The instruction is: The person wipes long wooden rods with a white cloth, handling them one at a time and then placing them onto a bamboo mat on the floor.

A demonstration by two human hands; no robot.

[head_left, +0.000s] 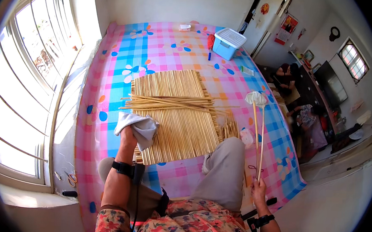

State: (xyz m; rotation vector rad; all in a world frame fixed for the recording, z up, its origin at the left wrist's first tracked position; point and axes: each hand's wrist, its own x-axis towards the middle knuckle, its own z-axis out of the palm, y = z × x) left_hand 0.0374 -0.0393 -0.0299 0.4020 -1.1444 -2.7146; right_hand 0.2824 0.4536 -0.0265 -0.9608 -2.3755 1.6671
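My left hand (127, 134) is closed on a crumpled light-grey cloth (141, 128), which hides most of its fingers. The cloth lies over the lower left part of a mat of straw-coloured stalks (180, 135). A bunch of loose stalks (165, 103) rests across the mat. Out to the right, my right hand (257, 191) grips the near ends of two long thin sticks (257, 138), held apart from the mat. A whitish bundle (256, 98), perhaps cloth, covers their far ends; its kind is unclear.
Under everything spreads a checked, flowered sheet (111, 78). A blue lidded box (227, 44) stands far right, beside a red bundle (211, 42). More short stalks (229, 128) lie by my right knee. Scissors (73, 178) rest on the left sill. Two people sit beyond the right edge.
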